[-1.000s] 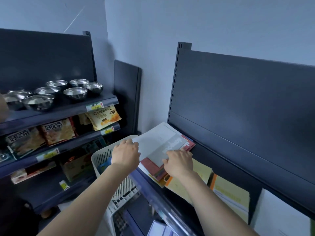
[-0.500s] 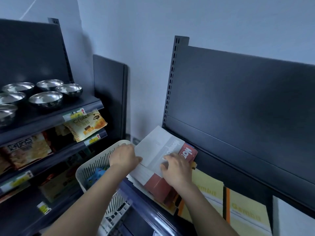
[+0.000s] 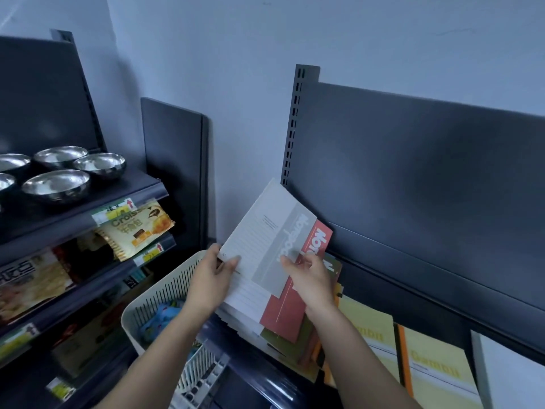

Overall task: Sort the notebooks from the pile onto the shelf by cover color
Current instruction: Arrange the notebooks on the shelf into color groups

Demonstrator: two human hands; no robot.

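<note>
A grey-and-white notebook [image 3: 267, 234] is tilted up off the pile at the left end of the dark shelf. My left hand [image 3: 211, 280] pinches its lower left corner and my right hand [image 3: 309, 280] grips its lower right edge. Under it lies a red notebook [image 3: 290, 305] with white lettering, on top of a pile of white, olive and orange notebooks [image 3: 283, 343]. Further right on the shelf lie two yellow notebooks [image 3: 433, 367] side by side, then a grey-white one [image 3: 513, 373] at the frame edge.
A white slotted plastic basket [image 3: 159, 302] with colourful items stands below and left of the pile. On the left, another dark shelf unit [image 3: 88, 202] carries steel bowls [image 3: 56, 184] and snack packets [image 3: 138, 228]. A dark back panel [image 3: 427, 187] rises behind the notebooks.
Both hands have lifted the grey-and-white notebook up off the pile, exposing more of the red notebook beneath. The view has swung right, showing more yellow notebooks.
</note>
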